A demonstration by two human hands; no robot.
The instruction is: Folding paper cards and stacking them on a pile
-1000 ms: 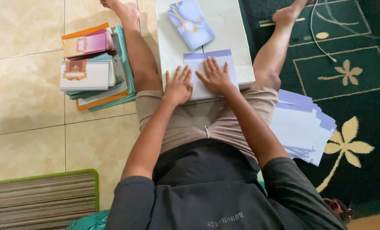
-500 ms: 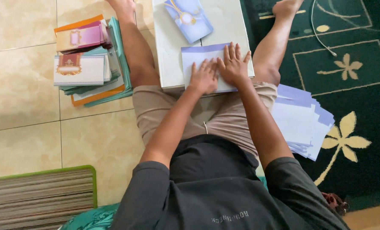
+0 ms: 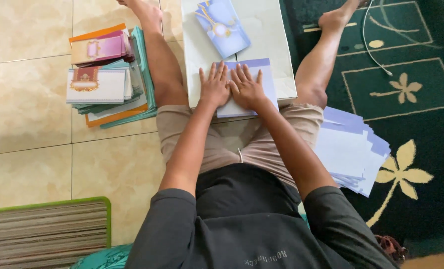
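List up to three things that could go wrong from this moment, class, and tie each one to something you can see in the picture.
1. The pale blue sheet under the left hand and right hand overhangs the near edge of the white board; it might crease there.
2. The fanned stack of pale sheets by the right thigh looks loose and could slide apart if bumped.
3. The blue decorated card lies close ahead of the fingers and may get pushed.

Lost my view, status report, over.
Left hand and right hand flat on pale blue card. Card on white board. Nothing in the way.
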